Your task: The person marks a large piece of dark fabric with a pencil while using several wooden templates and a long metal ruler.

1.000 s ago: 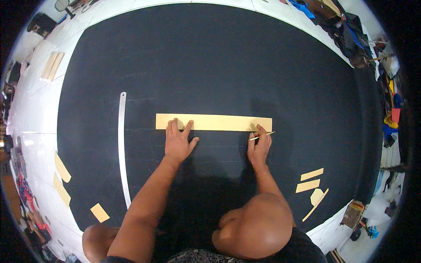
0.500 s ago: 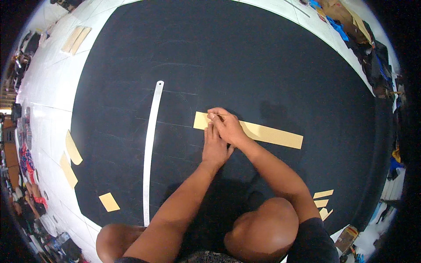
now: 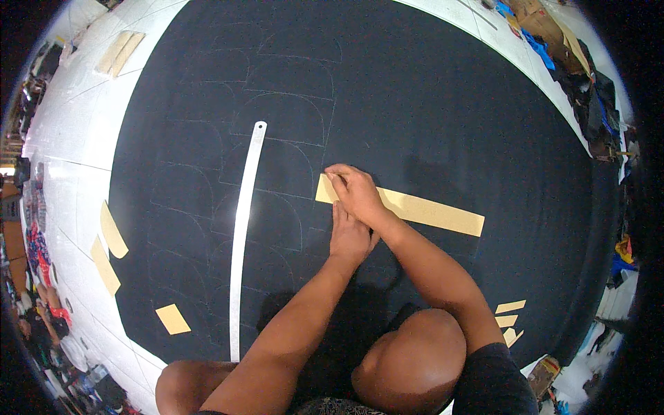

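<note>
A long pale yellow card strip [image 3: 436,212] lies slantwise on black cloth [image 3: 443,97] that is spread out flat. My right hand [image 3: 362,195] bends over the strip close to its left end. Its thumb and fingers are drawn together at the upper left corner, and whatever they may hold is too small to make out. Just below, partly under the right hand, my left hand [image 3: 351,236] rests with fingers stretched out at the strip's lower edge. Thin curved and straight lines mark the cloth left of the strip. A long metal ruler [image 3: 242,228] lies among them.
Two yellow card pieces [image 3: 114,230] lie at the cloth's left edge, and a small card rectangle [image 3: 173,319] sits lower left. Several small card scraps [image 3: 507,321] are near my right knee [image 3: 422,356]. Pale strips [image 3: 121,54] rest on the white floor [image 3: 76,138].
My right fingertips have moved left along the strip to its upper left corner. My left fingertips have drawn down slightly toward its lower edge. The view has shifted a little.
</note>
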Demonstrator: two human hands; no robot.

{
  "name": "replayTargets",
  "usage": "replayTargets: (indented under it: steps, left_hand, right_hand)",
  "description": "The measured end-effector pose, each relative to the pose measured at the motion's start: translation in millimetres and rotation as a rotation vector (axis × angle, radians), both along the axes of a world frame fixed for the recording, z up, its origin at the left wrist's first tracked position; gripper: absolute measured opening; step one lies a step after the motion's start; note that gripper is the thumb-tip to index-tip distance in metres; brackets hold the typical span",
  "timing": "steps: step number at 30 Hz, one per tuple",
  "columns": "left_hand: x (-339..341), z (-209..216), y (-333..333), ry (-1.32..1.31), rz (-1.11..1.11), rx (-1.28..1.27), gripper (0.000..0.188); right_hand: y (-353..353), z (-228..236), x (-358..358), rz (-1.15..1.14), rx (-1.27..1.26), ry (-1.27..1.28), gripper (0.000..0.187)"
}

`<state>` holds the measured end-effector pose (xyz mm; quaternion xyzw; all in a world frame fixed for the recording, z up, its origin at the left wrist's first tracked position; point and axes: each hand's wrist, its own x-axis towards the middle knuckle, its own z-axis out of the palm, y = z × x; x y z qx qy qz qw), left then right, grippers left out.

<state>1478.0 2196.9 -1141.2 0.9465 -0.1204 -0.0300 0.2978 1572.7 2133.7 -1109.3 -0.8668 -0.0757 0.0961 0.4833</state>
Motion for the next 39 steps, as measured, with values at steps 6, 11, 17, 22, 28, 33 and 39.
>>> replayTargets:
  steps: [6,11,17,22,28,33,39]
  left_hand:
    - [1.4,5.2,1.5,0.061,0.002,-0.031,0.068]
    - [-0.3,6.9,0.9,0.053,-0.034,0.137,0.072]
    - [-0.3,15.2,0.3,0.01,-0.031,0.176,0.073]
    - [0.7,19.0,-0.8,0.009,-0.05,0.184,0.073]
    - [1.4,23.8,0.7,-0.002,-0.069,0.259,0.072]
    - [6.1,41.9,-12.7,0.113,-0.034,0.318,0.067]
    - [5.4,58.1,-92.8,-0.103,-0.15,0.151,0.061]
  right_hand:
    - [-5.1,12.6,-2.7,0.069,-0.182,-0.015,0.026]
    - [-67.2,10.4,-26.6,-0.041,-0.269,-0.018,0.028]
    - [-142.3,3.2,-70.0,-0.279,-0.258,-0.051,0.024]
    - [-194.5,-3.0,-89.1,-0.516,-0.193,0.06,0.024]
    - [-252.2,0.7,-107.3,-0.658,-0.213,0.057,0.027]
    - [-279.4,-3.5,-115.2,-0.666,-0.212,-0.049,0.026]
    - [-277.1,-3.2,-111.1,-0.667,-0.142,-0.022,0.023]
